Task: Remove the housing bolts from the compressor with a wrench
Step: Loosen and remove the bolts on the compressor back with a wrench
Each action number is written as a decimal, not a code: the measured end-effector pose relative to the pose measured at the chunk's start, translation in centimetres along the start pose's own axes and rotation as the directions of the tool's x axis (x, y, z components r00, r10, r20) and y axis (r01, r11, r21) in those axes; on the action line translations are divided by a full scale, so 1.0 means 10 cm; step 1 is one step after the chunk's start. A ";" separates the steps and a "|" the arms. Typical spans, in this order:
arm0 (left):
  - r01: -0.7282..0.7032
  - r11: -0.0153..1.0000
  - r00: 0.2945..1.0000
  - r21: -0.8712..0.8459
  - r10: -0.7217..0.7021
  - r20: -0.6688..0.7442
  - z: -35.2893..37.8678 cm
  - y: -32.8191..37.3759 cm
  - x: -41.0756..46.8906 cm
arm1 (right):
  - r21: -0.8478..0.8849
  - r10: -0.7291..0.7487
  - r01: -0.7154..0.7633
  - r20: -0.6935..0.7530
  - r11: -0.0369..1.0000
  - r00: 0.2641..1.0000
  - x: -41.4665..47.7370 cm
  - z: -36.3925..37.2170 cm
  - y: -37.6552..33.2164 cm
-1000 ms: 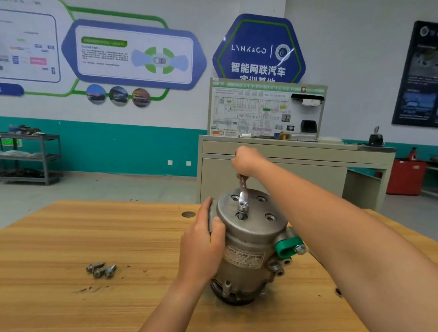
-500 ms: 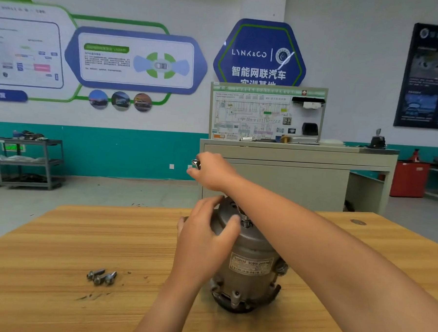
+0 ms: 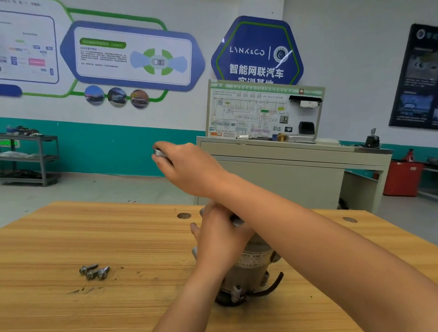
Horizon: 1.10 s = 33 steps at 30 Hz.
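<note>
Head view.

Item: compressor [image 3: 253, 271], silver-grey with a printed label on its side, is standing upright on the wooden table [image 3: 107, 236], right of centre. Its top face is being hidden by the person's arm and hand. A black hose or strap [image 3: 275, 285] is curving out by its base on the right.

Item: left hand [image 3: 219, 239] is wrapping round the upper left side of the compressor, fingers curled over the top edge and gripping it.

Item: right hand [image 3: 187, 166] is hovering above and to the left of the compressor, fingers closed round the wrench [image 3: 160, 153]. Only the wrench's metal end is showing past the fingers. The right forearm is crossing low over the compressor, blocking the sight of the bolt holes. Whether the wrench is sitting on a bolt cannot be told.

Item: loose bolts [image 3: 94, 271], a small cluster, are lying on the table well to the left of the compressor, touching one another, with dark specks scattered beside them.

Item: round metal insert [image 3: 184, 215] is sitting flush in the tabletop just behind the left hand.

Item: grey workbench [image 3: 288, 169] is standing beyond the table, carrying a wiring-diagram board [image 3: 264, 112].

Item: metal shelf cart [image 3: 23, 155] is standing at the far left by the teal wall band.

Item: red bin [image 3: 402, 178] is sitting at the far right.
</note>
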<state>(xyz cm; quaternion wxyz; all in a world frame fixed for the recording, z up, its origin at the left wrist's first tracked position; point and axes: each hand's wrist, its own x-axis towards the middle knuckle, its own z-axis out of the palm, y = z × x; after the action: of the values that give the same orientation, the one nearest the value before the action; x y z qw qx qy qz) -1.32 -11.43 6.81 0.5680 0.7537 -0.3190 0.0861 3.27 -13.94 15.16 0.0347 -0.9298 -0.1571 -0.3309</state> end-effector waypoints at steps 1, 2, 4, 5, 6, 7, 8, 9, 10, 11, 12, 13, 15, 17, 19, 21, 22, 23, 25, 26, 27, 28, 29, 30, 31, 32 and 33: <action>-0.001 0.998 1.000 -0.063 0.001 0.007 -0.02 0.02 -0.02 | 0.059 -0.010 0.013 -0.041 0.998 0.999 -0.03 -0.05 -0.01; 0.002 0.995 1.000 -0.097 -0.001 0.011 -0.04 0.04 -0.04 | 0.110 -0.014 0.022 -0.069 0.994 0.997 -0.05 -0.09 -0.03; 0.017 0.994 0.999 -0.112 -0.014 0.030 -0.07 0.04 -0.03 | 0.165 -0.031 0.042 -0.073 0.985 0.997 -0.10 -0.13 -0.07; 0.029 0.995 0.999 -0.094 -0.026 0.034 -0.07 0.02 -0.01 | 0.174 -0.043 0.052 -0.058 0.983 0.997 -0.11 -0.14 -0.09; 0.052 0.996 0.998 -0.077 -0.049 0.048 -0.07 0.01 0.01 | 0.171 -0.054 0.059 -0.036 0.983 0.998 -0.13 -0.14 -0.12; 0.062 0.995 0.997 -0.079 -0.058 0.053 -0.07 0.00 0.02 | 0.154 -0.065 0.066 -0.010 0.986 0.998 -0.13 -0.14 -0.14; 0.056 0.996 0.996 -0.073 -0.051 0.070 -0.07 -0.01 0.03 | 0.124 -0.078 0.075 0.021 0.989 0.997 -0.13 -0.14 -0.17; 0.032 0.998 0.997 -0.051 -0.028 0.074 -0.06 -0.02 0.03 | 0.064 -0.105 0.102 0.052 0.993 0.993 -0.14 -0.14 -0.20; 0.017 1.000 0.996 -0.015 -0.015 0.084 -0.05 -0.05 0.05 | -0.059 -0.152 0.157 0.080 0.986 0.985 -0.15 -0.13 -0.24; 0.039 0.999 0.994 -0.012 -0.038 0.098 -0.04 -0.11 0.06 | -0.225 -0.224 0.240 0.094 0.944 0.970 -0.16 -0.11 -0.30; 0.070 0.997 0.991 -0.010 -0.068 0.115 -0.03 -0.14 0.07 | -0.371 -0.313 0.324 0.092 0.870 0.945 -0.19 -0.10 -0.36; 0.069 0.998 0.992 0.014 -0.070 0.109 -0.01 -0.18 0.09 | -0.457 -0.397 0.389 0.083 0.800 0.914 -0.21 -0.11 -0.43; -0.019 1.000 0.996 0.005 0.019 0.085 0.00 -0.19 0.08 | -0.473 -0.496 0.457 0.048 0.753 0.867 -0.25 -0.19 -0.53; -0.078 0.994 0.995 -0.081 0.082 0.048 -0.01 -0.16 0.06 | -0.354 -0.566 0.483 -0.181 0.801 0.805 -0.31 -0.34 -0.52; -0.077 0.988 0.997 -0.134 0.080 0.020 -0.01 -0.17 0.04 | -0.269 -0.445 0.366 -0.360 0.891 0.820 -0.43 -0.52 -0.39; -0.042 0.977 0.999 -0.208 0.042 -0.007 -0.01 -0.17 0.02 | -0.146 -0.125 0.069 -0.415 0.987 0.901 -0.67 -0.66 -0.16; -0.014 0.951 1.000 -0.308 0.006 -0.025 -0.02 -0.18 0.02 | -0.078 0.059 -0.100 -0.416 0.992 0.907 -0.83 -0.69 0.00; 0.008 0.903 0.999 -0.431 -0.029 -0.042 -0.04 -0.18 0.02 | -0.032 0.235 -0.269 -0.390 0.963 0.890 -1.01 -0.69 0.17; -0.040 0.834 0.985 -0.550 -0.060 -0.162 -0.16 -0.22 0.04 | -0.046 0.536 -0.560 -0.237 0.827 0.810 -1.40 -0.59 0.42; -0.111 0.860 0.964 -0.498 -0.028 -0.264 -0.25 -0.28 0.04 | -0.076 0.629 -0.645 -0.164 0.760 0.760 -1.56 -0.49 0.49; -0.172 0.889 0.939 -0.425 0.017 -0.345 -0.37 -0.35 0.04 | -0.064 0.678 -0.689 -0.129 0.722 0.723 -1.69 -0.39 0.54; -0.202 0.907 0.920 -0.369 0.047 -0.389 -0.49 -0.44 0.04 | -0.003 0.707 -0.713 -0.126 0.701 0.696 -1.80 -0.30 0.57; -0.190 0.919 0.917 -0.345 0.040 -0.398 -0.62 -0.55 0.02 | 0.079 0.727 -0.725 -0.137 0.685 0.672 -1.86 -0.25 0.59; -0.141 0.933 0.922 -0.332 0.001 -0.387 -0.76 -0.68 0.01 | 0.146 0.737 -0.723 -0.147 0.675 0.659 -1.90 -0.22 0.61; -0.062 0.948 0.927 -0.312 -0.061 -0.371 -0.91 -0.84 -0.01 | 0.189 0.739 -0.715 -0.145 0.673 0.658 -1.92 -0.21 0.62; 0.031 0.959 0.928 -0.283 -0.133 -0.349 -1.06 -1.00 -0.04 | 0.219 0.740 -0.708 -0.136 0.671 0.659 -1.92 -0.21 0.63; 0.120 0.960 0.924 -0.253 -0.201 -0.326 -1.21 -1.17 -0.08 | 0.248 0.736 -0.697 -0.133 0.673 0.663 -1.92 -0.20 0.62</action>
<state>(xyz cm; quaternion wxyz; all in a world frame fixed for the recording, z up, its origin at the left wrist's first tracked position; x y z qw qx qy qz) 7.63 1.68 1.18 0.7035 0.6798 -0.1579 0.1340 -10.06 -25.34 4.92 0.2614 -0.8661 0.1994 -0.3767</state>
